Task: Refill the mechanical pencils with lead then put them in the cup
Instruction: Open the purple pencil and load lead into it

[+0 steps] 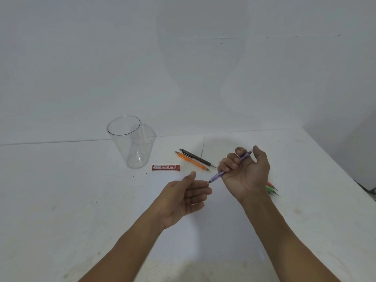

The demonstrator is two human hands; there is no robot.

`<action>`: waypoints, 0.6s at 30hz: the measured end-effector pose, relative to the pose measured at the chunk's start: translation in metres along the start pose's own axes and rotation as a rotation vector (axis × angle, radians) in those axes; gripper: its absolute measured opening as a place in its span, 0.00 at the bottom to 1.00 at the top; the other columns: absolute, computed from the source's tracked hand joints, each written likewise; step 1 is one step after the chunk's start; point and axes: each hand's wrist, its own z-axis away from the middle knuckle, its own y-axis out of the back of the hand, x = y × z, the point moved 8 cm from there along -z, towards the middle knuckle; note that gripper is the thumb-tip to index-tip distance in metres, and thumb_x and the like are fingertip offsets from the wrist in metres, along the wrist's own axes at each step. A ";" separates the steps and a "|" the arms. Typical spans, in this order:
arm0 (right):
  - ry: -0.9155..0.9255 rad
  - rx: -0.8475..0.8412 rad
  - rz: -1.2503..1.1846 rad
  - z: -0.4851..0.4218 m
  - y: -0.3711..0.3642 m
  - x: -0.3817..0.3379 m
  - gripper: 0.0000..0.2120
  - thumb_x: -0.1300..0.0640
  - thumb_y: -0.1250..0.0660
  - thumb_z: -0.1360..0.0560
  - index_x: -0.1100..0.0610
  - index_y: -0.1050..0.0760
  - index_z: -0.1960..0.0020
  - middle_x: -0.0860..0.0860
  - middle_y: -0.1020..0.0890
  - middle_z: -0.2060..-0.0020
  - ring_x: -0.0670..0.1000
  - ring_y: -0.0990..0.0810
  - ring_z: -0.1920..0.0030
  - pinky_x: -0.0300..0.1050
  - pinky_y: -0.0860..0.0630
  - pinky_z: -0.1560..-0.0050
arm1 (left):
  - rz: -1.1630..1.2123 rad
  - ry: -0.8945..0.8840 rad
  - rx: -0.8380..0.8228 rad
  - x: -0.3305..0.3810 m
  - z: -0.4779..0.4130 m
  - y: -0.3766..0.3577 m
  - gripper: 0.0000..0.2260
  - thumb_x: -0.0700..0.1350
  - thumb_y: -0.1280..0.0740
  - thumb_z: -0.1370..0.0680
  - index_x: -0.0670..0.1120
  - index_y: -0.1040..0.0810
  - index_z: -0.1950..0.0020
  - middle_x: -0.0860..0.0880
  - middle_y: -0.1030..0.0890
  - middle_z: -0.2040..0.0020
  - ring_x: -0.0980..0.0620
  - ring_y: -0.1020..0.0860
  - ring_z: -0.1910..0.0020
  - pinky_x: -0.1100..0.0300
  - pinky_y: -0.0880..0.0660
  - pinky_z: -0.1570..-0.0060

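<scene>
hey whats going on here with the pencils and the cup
A person's right hand grips a translucent purple mechanical pencil, thumb at its top end, above the white table. The left hand is open, fingertips at the pencil's tip. The clear plastic cup stands empty; a red lead case, an orange pencil and a black pencil lie beside it. A few more coloured pencils show behind the right wrist.

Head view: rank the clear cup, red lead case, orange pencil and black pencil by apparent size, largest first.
1. clear cup, by far the largest.
2. black pencil and orange pencil: alike in length, so not ranked against each other.
3. red lead case, smallest.
</scene>
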 end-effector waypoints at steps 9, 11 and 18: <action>0.045 0.014 -0.043 -0.002 0.001 -0.005 0.15 0.48 0.44 0.28 0.56 0.35 0.68 0.50 0.37 0.74 0.48 0.40 0.75 0.41 0.42 0.70 | 0.064 0.029 0.004 -0.002 -0.003 0.003 0.20 0.55 0.36 0.21 0.39 0.15 0.50 0.39 0.16 0.47 0.50 0.17 0.61 0.58 0.20 0.59; 0.034 0.018 -0.061 -0.003 0.002 -0.004 0.19 0.45 0.47 0.24 0.56 0.35 0.68 0.49 0.37 0.74 0.48 0.40 0.75 0.42 0.42 0.69 | 0.062 0.034 0.004 -0.003 -0.003 0.003 0.20 0.55 0.35 0.22 0.40 0.14 0.51 0.39 0.16 0.48 0.50 0.17 0.61 0.58 0.20 0.59; 0.035 0.024 -0.107 -0.003 0.002 -0.004 0.19 0.47 0.49 0.23 0.56 0.36 0.68 0.50 0.37 0.74 0.48 0.39 0.76 0.41 0.41 0.70 | 0.076 0.040 0.009 -0.004 -0.004 0.003 0.18 0.55 0.34 0.22 0.41 0.14 0.51 0.40 0.16 0.48 0.50 0.17 0.61 0.58 0.20 0.60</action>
